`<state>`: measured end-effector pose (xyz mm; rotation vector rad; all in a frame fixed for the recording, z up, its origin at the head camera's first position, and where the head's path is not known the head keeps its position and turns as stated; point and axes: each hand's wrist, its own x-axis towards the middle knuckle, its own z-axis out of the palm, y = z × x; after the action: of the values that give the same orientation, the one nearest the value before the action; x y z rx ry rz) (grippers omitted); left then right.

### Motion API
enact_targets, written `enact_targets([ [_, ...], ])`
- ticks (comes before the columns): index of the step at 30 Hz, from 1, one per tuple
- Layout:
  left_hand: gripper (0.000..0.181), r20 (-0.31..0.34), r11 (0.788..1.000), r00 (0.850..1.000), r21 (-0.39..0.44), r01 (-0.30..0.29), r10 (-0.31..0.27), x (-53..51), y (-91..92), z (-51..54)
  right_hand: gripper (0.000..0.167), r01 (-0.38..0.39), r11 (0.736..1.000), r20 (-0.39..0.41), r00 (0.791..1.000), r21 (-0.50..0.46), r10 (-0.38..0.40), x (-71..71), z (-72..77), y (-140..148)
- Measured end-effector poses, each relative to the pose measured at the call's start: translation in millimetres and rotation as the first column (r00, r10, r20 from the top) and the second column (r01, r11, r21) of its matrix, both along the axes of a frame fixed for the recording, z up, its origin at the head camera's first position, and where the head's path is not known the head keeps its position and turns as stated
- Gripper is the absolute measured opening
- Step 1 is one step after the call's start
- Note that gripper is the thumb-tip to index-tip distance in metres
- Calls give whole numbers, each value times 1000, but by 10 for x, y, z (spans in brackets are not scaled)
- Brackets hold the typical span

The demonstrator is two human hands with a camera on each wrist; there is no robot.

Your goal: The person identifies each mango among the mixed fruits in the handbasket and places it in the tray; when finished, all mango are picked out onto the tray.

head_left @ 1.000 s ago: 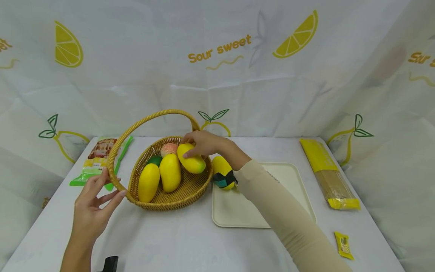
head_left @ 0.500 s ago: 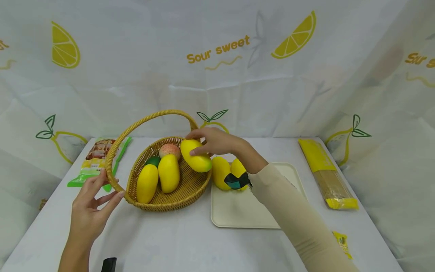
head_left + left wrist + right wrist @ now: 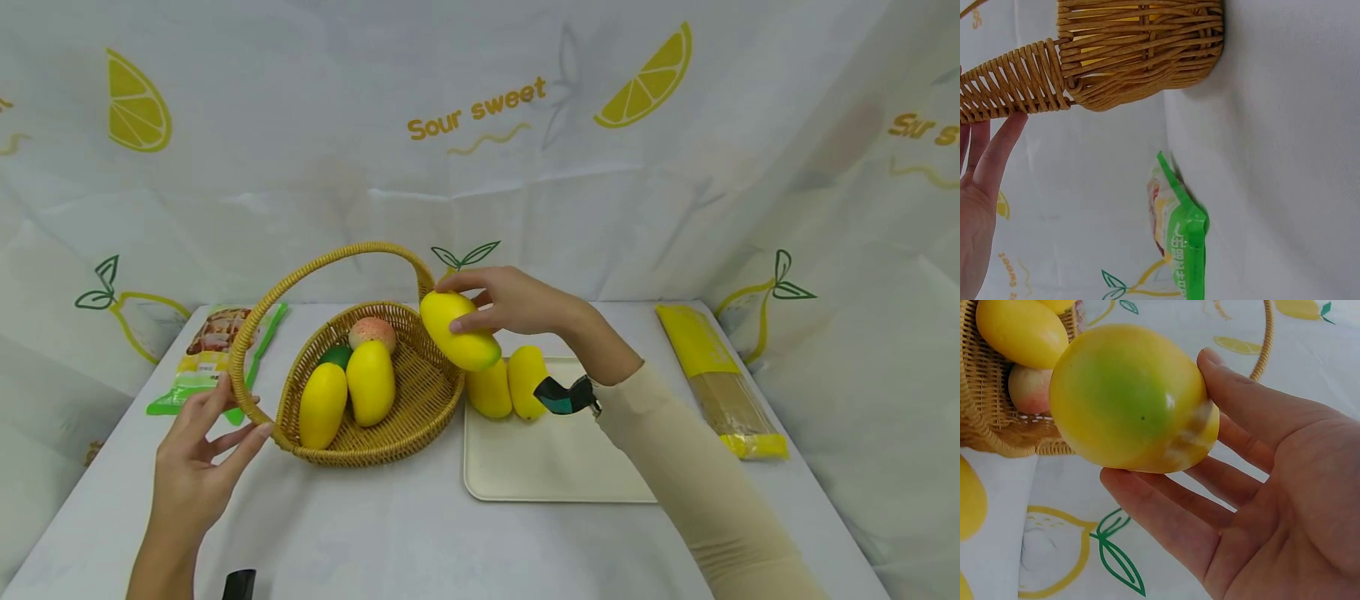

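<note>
My right hand [image 3: 517, 304] grips a yellow mango [image 3: 468, 333] with a greenish end, held above the basket's right rim and the tray's back left corner. In the right wrist view, thumb and fingers lie on either side of that mango [image 3: 1129, 400]. My left hand [image 3: 198, 454] pinches the lower left end of the handle of a wicker basket [image 3: 405, 454]. Inside the basket are two yellow mangoes [image 3: 371, 383], a pinkish peach-like fruit [image 3: 372, 333] and a partly hidden green one [image 3: 337, 357]. Two more mangoes [image 3: 528, 383] lie side by side on a cream tray [image 3: 562, 467].
A green snack bag [image 3: 202, 354] lies behind the left hand. On the right is a long yellow packet of noodles [image 3: 723, 383]. A black object [image 3: 239, 583] shows at the table's front edge. A printed white curtain [image 3: 300, 183] hangs behind the table.
The right hand has lifted the mango up and rightward from inside the basket to over its rim. Both tray mangoes have come into fuller view. My left hand keeps its place on the handle.
</note>
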<state>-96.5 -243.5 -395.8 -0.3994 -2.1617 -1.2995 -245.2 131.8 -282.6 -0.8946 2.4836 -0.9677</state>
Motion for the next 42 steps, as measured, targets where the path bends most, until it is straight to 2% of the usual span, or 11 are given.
enact_targets([
  [7, 89, 0, 1000, 1000, 2, 5, -5, -5, 3, -1, 56, 47, 999, -31, 998, -24, -48, 50, 111, 217],
  [12, 88, 9, 1000, 1000, -3, -15, 15, -2, 5, 4, 54, 102, 992, -23, 994, -76, -104, 77, 160, 415],
  [18, 89, 32, 999, 999, 1, -37, 37, 3, 4, 3, 55, 185, 977, -17, 982, -109, -188, 82, 191, 659],
  [26, 89, 22, 999, 999, -19, -31, 31, 5, 0, 18, 55, 268, 952, -18, 962, -151, -273, 139, 207, 906],
  [31, 88, 21, 999, 999, -19, -35, 35, 11, 5, 21, 57, 292, 942, -27, 954, -167, -300, 210, 136, 1053],
  [37, 87, 13, 1000, 1000, -10, -22, 22, 6, 8, 17, 58, 330, 926, 1, 942, -182, -336, 289, -42, 1222],
  [42, 88, 11, 1000, 1000, -5, -20, 20, -1, -2, -1, 59, 317, 928, 7, 947, -197, -322, 323, -214, 1314],
])
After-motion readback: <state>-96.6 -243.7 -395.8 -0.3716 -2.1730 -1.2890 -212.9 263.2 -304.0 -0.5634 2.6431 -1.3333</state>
